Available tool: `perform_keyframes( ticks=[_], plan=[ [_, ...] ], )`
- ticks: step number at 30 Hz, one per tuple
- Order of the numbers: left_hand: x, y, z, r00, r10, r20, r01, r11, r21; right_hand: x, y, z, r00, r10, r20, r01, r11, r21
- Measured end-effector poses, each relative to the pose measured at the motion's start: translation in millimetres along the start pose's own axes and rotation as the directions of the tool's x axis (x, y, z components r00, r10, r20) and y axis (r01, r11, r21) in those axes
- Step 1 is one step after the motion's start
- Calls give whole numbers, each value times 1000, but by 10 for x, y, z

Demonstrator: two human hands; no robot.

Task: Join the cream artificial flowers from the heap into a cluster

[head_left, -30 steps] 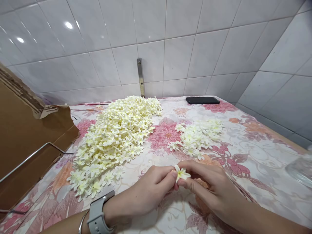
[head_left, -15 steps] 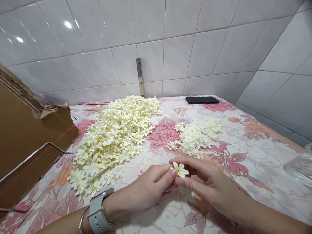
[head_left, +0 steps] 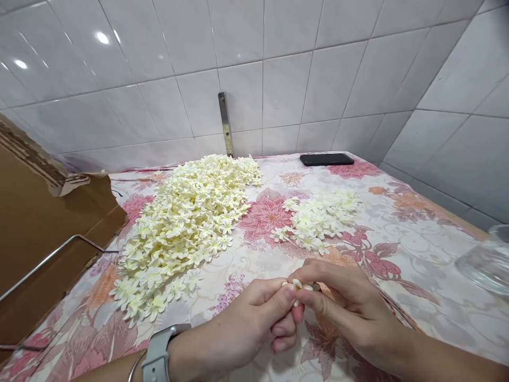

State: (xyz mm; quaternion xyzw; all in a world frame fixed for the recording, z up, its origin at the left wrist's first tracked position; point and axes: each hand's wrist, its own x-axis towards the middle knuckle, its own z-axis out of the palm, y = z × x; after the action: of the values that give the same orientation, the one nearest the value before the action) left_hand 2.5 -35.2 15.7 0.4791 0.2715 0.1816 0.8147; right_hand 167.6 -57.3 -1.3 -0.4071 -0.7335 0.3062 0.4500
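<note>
Nearest, a watch (head_left: 157,358) and a bangle (head_left: 136,367) sit on the left arm, clear of the fingers. Above the flowered tablecloth (head_left: 421,329), the left hand (head_left: 252,318) and the right hand (head_left: 345,302) meet, each in a narrow pinch of thumb and forefinger around one white flower (head_left: 296,285). Such a light grip probably suits so small a thing; the fingertips cover most of it, so its stem cannot be made out. The flower is near the table's middle, just this side of both heaps, perhaps so either is within reach. At the right edge stands a clear glass vessel (head_left: 483,268); at the left, a cardboard box (head_left: 75,212). Beyond the hands lie a large heap of flowers (head_left: 191,217) on the left and a smaller heap (head_left: 324,217) on the right, apart, which likely keeps them from mixing. Farthest, a phone (head_left: 326,159) lies flat by the tiled wall (head_left: 284,93), seemingly out of the way.
</note>
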Motion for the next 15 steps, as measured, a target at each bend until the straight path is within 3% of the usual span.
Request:
perform_keyframes(
  ticks=[2, 3, 5, 8, 11, 15],
  plan=[
    [-14, 65, -23, 1000, -15, 27, 12, 997, 77, 11, -2, 0, 998, 64, -20, -62, 996, 70],
    [-22, 103, -37, 1000, -4, 18, 0, 976, 217, 17, 0, 2, 993, 114, -34, -109, 987, 119],
    [-36, 171, -63, 993, 93, -78, -31, 817, 576, 29, 6, 7, 973, 226, -55, -209, 953, 221],
    [-34, 201, -92, 963, 225, -148, -1, 553, 833, 42, 14, 14, 949, 313, -38, -291, 916, 275],
    [-18, 168, -107, 960, 270, -77, -50, 433, 900, 49, 35, -1, 969, 249, -1, -245, 956, 162],
    [-40, 177, -88, 959, 282, -27, -87, 385, 919, 50, 82, -62, 997, 79, -4, -79, 992, -94]
  ],
)
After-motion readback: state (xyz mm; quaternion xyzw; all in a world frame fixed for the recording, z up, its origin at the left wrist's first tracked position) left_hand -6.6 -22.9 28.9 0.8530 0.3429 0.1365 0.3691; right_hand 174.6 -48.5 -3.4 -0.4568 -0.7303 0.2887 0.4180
